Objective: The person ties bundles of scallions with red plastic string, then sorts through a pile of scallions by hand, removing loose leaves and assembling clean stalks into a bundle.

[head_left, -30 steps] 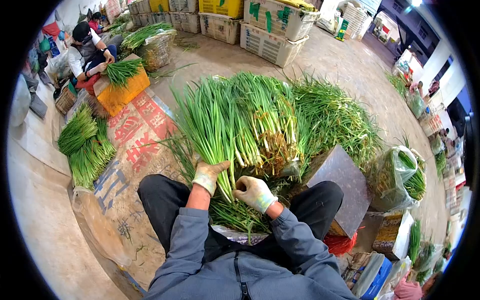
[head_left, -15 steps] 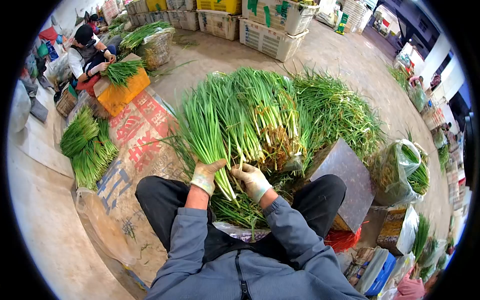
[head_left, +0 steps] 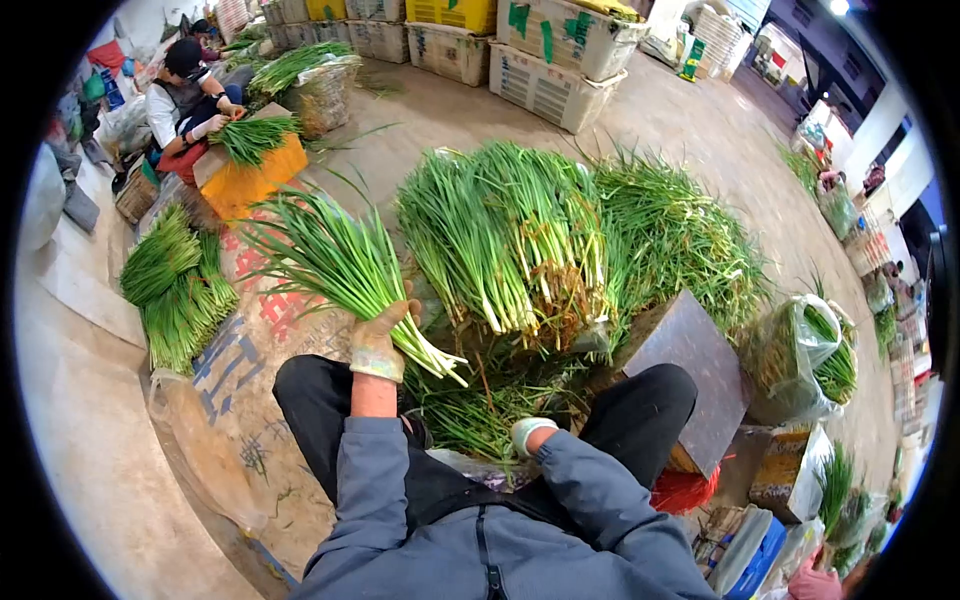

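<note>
My left hand, in a pale work glove, is wrapped round a bunch of Chinese chives. Its leaves fan out to the upper left and its white stem ends point to the lower right. My right hand, also gloved, is low between my knees over loose green leaves; its fingers are hidden from view. In front of me lies a big pile of chives, with white stems and brown, dry bits toward me.
Looser chives lie to the right, by a dark-topped box. Finished-looking bunches rest on the left. A filled plastic bag stands at right, and crates at the back. A co-worker sits at upper left.
My left hand has moved left and tilted the bunch over to the left. My right hand has come away from the stems and dropped down toward my lap.
</note>
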Demonstrator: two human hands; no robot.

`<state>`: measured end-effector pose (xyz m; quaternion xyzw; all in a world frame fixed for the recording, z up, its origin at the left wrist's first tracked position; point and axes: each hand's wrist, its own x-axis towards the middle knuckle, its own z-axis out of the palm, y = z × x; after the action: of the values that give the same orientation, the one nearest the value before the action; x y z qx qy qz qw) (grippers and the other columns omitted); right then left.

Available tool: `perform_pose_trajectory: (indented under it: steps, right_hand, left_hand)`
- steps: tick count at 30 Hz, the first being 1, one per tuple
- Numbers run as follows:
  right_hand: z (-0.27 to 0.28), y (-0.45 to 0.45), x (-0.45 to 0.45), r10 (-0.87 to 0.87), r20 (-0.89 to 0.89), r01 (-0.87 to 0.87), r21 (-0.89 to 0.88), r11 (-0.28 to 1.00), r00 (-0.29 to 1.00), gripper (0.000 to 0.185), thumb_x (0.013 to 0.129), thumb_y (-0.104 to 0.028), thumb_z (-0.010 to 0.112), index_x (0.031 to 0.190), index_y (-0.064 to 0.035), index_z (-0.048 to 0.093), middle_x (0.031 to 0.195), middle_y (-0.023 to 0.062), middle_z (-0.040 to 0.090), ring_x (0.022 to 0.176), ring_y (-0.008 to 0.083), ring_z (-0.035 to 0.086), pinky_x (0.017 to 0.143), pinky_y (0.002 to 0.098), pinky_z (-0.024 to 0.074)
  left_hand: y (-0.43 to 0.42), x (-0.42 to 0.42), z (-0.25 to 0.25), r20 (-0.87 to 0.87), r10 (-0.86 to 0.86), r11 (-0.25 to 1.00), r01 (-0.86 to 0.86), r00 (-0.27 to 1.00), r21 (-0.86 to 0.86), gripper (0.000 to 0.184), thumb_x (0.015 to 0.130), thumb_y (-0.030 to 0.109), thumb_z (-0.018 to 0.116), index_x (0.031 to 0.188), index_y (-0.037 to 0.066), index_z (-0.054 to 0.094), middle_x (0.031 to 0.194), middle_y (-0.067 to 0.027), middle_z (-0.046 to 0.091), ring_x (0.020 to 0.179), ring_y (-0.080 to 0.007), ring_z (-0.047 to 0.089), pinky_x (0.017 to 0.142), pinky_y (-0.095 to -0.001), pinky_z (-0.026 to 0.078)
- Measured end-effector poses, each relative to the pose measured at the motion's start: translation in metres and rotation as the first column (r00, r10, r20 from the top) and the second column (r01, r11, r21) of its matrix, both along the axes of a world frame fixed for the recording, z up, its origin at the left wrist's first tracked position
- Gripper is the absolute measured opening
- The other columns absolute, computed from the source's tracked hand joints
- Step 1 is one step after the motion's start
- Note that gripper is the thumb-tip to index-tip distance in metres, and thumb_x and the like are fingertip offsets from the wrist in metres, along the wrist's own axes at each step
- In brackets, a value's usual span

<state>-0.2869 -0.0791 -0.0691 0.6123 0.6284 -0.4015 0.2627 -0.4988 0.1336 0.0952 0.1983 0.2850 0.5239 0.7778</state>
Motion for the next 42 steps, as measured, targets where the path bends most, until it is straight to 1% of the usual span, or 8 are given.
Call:
perform_pose_trajectory:
  steps: [3, 8, 24, 28, 30, 34, 35, 42]
  right_hand:
    - [0.109, 0.023, -0.004, -0.246, -0.176, 0.298, 0.682, 0.668, 0.953, 0.027, 0.083, -0.029, 0.072, 0.099, -0.0069, 0.071, 0.096, 0.0158, 0.071, 0.089, 0.0357, 0.069, 0.078, 0.0457, 0.055]
    - [0.227, 0.054, -0.023, -0.182, -0.724, 0.729, 0.579, 0.365, 0.666, 0.033, 0.086, -0.023, 0.074, 0.111, -0.0029, 0.067, 0.098, 0.0144, 0.071, 0.09, 0.029, 0.07, 0.081, 0.0345, 0.054]
    - [0.236, -0.009, -0.019, -0.157, -0.829, 0.843, 0.517, 0.151, 0.537, 0.02, 0.088, -0.023, 0.071, 0.092, -0.0035, 0.068, 0.081, 0.0173, 0.066, 0.074, 0.035, 0.065, 0.065, 0.0406, 0.0504]
    - [0.216, -0.015, -0.002, -0.131, -0.706, 0.653, 0.547, 0.524, 0.696, 0.021, 0.086, -0.02, 0.073, 0.099, -0.0033, 0.069, 0.086, 0.0143, 0.069, 0.077, 0.0258, 0.067, 0.072, 0.0358, 0.0521]
    - [0.186, -0.021, 0.026, -0.22, -0.379, 0.387, 0.452, 0.804, 0.899, 0.081, 0.076, -0.038, 0.081, 0.141, -0.0032, 0.048, 0.129, 0.023, 0.061, 0.121, 0.0344, 0.059, 0.102, 0.0379, 0.0474]
    - [0.242, -0.012, 0.044, -0.297, -0.775, 0.756, 0.326, 0.568, 0.558, 0.107, 0.077, -0.041, 0.081, 0.152, 0.0045, 0.021, 0.139, 0.0245, 0.053, 0.128, 0.0304, 0.054, 0.106, 0.0372, 0.0433]
    - [0.245, 0.0, 0.04, -0.302, -0.788, 0.77, 0.31, 0.558, 0.536, 0.103, 0.078, -0.04, 0.081, 0.151, 0.0035, 0.022, 0.138, 0.0248, 0.054, 0.126, 0.0305, 0.055, 0.104, 0.0376, 0.0447]
    - [0.232, 0.002, 0.059, 0.08, -0.987, 0.945, -0.154, -0.288, -0.137, 0.042, 0.084, -0.02, 0.074, 0.117, 0.0028, 0.062, 0.107, 0.0124, 0.07, 0.091, 0.0199, 0.065, 0.083, 0.033, 0.0508]
  left_hand:
    - [-0.01, -0.002, 0.005, -0.044, 0.02, 0.995, -0.016, 0.999, 0.096, 0.053, 0.075, -0.004, 0.08, 0.123, 0.004, 0.059, 0.114, -0.0169, 0.066, 0.077, -0.0271, 0.069, 0.06, -0.0356, 0.059]
    - [-0.021, 0.012, 0.014, -0.072, -0.045, 0.981, 0.058, 0.996, 0.186, 0.056, 0.075, -0.001, 0.08, 0.126, 0.003, 0.058, 0.115, -0.0124, 0.067, 0.084, -0.0242, 0.069, 0.061, -0.0338, 0.057]
    - [-0.026, 0.038, 0.02, 0.147, -0.324, 0.94, 0.301, 0.934, 0.159, 0.046, 0.084, 0.011, 0.077, 0.125, -0.004, 0.061, 0.103, -0.0145, 0.07, 0.08, -0.0239, 0.067, 0.067, -0.0367, 0.058]
    - [-0.043, 0.044, 0.042, -0.009, -0.228, 0.957, 0.226, 0.974, 0.184, 0.044, 0.075, 0.001, 0.081, 0.116, -0.005, 0.064, 0.11, -0.0166, 0.069, 0.081, -0.0251, 0.069, 0.068, -0.0365, 0.06]
    - [-0.046, 0.041, 0.045, -0.225, -0.169, 0.936, 0.228, 0.96, 0.268, 0.046, 0.072, -0.003, 0.082, 0.115, -0.003, 0.063, 0.111, -0.0163, 0.069, 0.084, -0.0258, 0.07, 0.073, -0.0373, 0.061]
    - [-0.057, 0.066, 0.013, -0.818, 0.177, 0.684, 0.53, 0.547, 0.502, 0.04, 0.078, 0.008, 0.081, 0.113, -0.003, 0.064, 0.108, -0.0107, 0.072, 0.095, -0.026, 0.068, 0.085, -0.0355, 0.056]
    - [-0.082, 0.077, 0.038, -0.862, 0.236, 0.621, 0.612, 0.449, 0.489, 0.054, 0.074, 0.031, 0.081, 0.115, 0.001, 0.063, 0.111, -0.0131, 0.071, 0.103, -0.0311, 0.066, 0.089, -0.041, 0.051]
    - [-0.175, 0.156, 0.044, -0.858, 0.479, 0.343, 0.861, 0.184, 0.376, 0.086, 0.081, 0.021, 0.071, 0.151, 0.01, 0.021, 0.107, -0.0199, 0.067, 0.09, -0.0399, 0.067, 0.077, -0.0464, 0.054]
